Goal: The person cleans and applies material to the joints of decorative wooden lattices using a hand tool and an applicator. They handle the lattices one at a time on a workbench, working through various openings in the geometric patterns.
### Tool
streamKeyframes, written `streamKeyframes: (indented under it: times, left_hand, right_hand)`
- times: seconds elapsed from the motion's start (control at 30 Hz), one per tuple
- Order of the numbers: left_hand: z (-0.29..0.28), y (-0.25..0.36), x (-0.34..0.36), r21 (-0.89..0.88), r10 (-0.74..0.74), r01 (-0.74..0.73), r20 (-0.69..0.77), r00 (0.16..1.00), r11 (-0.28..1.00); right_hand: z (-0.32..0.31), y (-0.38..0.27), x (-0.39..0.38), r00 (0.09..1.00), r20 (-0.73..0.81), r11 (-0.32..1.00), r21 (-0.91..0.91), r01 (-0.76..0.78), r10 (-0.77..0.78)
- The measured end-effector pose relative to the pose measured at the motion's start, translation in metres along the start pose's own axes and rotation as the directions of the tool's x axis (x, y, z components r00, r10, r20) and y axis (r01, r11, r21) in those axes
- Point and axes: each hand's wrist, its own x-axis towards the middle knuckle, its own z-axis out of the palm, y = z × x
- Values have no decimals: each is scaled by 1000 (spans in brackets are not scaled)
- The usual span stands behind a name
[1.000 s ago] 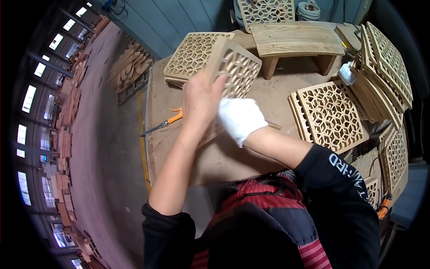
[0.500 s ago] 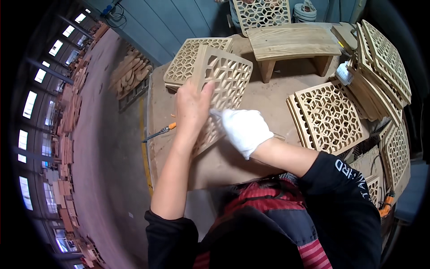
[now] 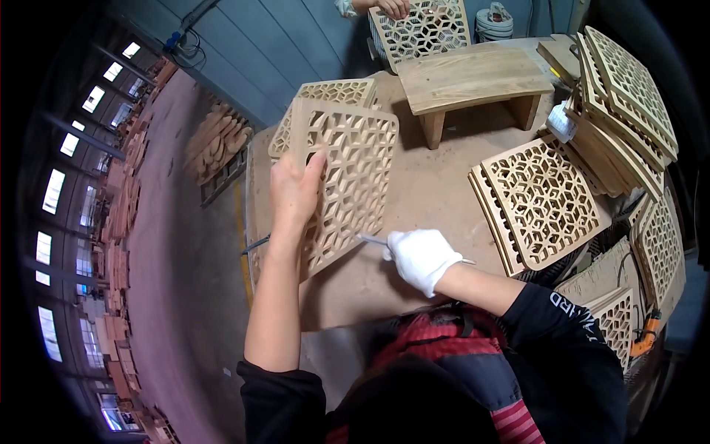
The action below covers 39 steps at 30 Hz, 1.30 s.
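My bare left hand (image 3: 294,191) grips a pale wooden lattice panel (image 3: 353,185) by its left edge, holding it tilted up over the worktable (image 3: 425,189). My right hand (image 3: 421,259), in a white glove, is closed on a thin grey tool (image 3: 371,240), its tip at the lower right part of the panel. A thin dark rod (image 3: 255,244) lies partly hidden behind the panel. More lattice panels are stacked at the back left (image 3: 336,90) and at the right (image 3: 538,203).
A small wooden bench (image 3: 473,74) stands at the back. A co-worker's hand (image 3: 392,7) rests on another panel. Taller stacks (image 3: 621,89) crowd the right side, near an orange tool (image 3: 645,333). A white bucket (image 3: 494,26) and wood pieces (image 3: 218,140) sit beyond the table.
The held panel and my left hand have come lower and to the left. My right hand has moved down and right, showing more of the tool. A co-worker's hand has appeared at the back.
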Motion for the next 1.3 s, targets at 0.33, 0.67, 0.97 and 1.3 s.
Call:
streamKeyframes:
  times: [0.33,0.67,0.97,1.3]
  left_hand:
    - [6,25,0,-99,10,6,158,987,995]
    - [25,15,6,-109,2,0,25,1000,994]
    - [30,9,14,-85,-19,18,-8,1000,996]
    - [27,5,21,-42,-20,17,-71,997,999]
  right_hand:
    - [-15,-19,43,964,-261,982,-190,1,-51]
    - [2,-34,71,941,-282,961,-252,113,-185]
    - [-1,-26,87,947,-254,941,-320,108,-195]
    - [1,-28,94,950,-213,906,-404,128,-229]
